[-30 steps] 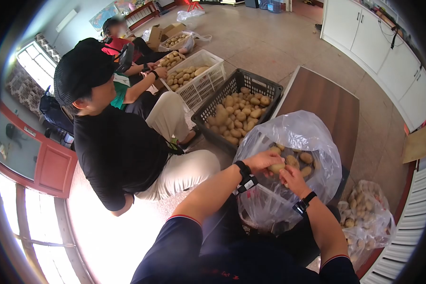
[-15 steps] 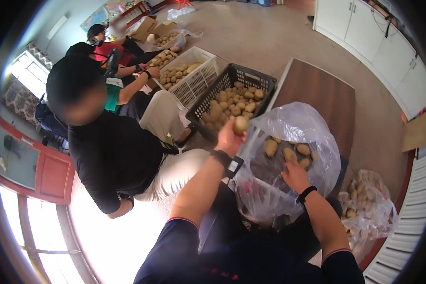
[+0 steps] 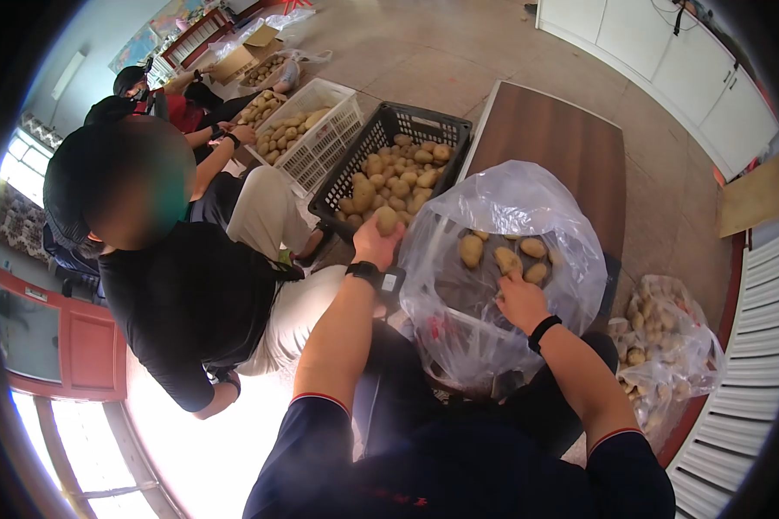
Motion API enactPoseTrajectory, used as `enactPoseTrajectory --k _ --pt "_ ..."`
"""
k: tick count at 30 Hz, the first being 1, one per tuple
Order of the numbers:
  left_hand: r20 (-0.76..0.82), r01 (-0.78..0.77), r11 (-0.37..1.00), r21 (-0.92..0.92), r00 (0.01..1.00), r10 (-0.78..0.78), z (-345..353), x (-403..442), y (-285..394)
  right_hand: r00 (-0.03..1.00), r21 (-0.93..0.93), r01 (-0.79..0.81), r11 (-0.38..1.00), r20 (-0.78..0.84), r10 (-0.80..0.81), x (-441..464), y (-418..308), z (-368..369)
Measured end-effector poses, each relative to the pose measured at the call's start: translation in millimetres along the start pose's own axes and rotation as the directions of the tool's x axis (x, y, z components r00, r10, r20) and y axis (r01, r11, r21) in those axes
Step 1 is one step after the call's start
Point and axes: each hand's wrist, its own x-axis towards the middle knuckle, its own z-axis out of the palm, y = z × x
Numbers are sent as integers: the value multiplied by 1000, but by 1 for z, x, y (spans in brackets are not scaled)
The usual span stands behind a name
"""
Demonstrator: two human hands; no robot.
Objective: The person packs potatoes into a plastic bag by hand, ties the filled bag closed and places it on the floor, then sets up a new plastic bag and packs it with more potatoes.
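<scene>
Since a second ago, the left hand [image 3: 375,246] has moved from above the clear plastic bag [image 3: 504,195] to the near side of the black crate [image 3: 459,126], and the two hands have parted. Its arm reaches forward, nearly straight, with the fingers curled around one potato [image 3: 386,220] just beside the crate's rim. Bent more at the elbow, the right arm angles inward; the right hand [image 3: 523,304] is half closed over the bag's mouth, fingertips touching a second potato [image 3: 507,260] among those in the bag. Whether they grip it, I cannot tell.

Four potatoes show plainly in that bag, counting the touched one, plus partly hidden others. Two crates stand side by side, one black and one white [image 3: 331,144], both holding too many potatoes to count. One more bag of potatoes [image 3: 666,337] lies at lower right. Three people sit at left, the nearest person [image 3: 177,298] in black.
</scene>
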Motion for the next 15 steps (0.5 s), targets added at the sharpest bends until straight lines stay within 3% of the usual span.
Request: enactPoseTrajectory --k 1,2,6,7,8,9,10,11,15 --pt "-65 136 928 -347 984 -169 5 -3 13 1000 -5 11 1000 -3 -11 0 0 1" --pt "-66 220 723 -655 936 -345 10 -8 26 1000 -4 9 1000 -3 -9 0 1 1" --pt "-72 200 696 -690 937 -341 -6 9 -1 1000 -16 22 1000 5 -22 -1 1 1" --pt "-45 92 977 -194 994 -103 -27 29 -36 1000 -24 21 999 10 -21 -1 1 1" --pt "35 4 996 84 999 -7 -27 30 -37 1000 -24 15 1000 10 -15 -1 1 1" --pt "115 -124 933 339 989 89 -26 30 -38 999 -33 9 999 38 -8 -1 2 2" --pt "-58 80 983 -168 994 -91 -8 10 -1 998 -43 6 999 68 -3 -1 2 2" --pt "-116 178 738 -651 937 -329 6 -7 28 998 -48 6 999 69 -3 -1 0 -1" --pt "-95 199 768 -608 943 -319 15 -30 57 995 -66 32 997 95 -26 -3 -4 -3"
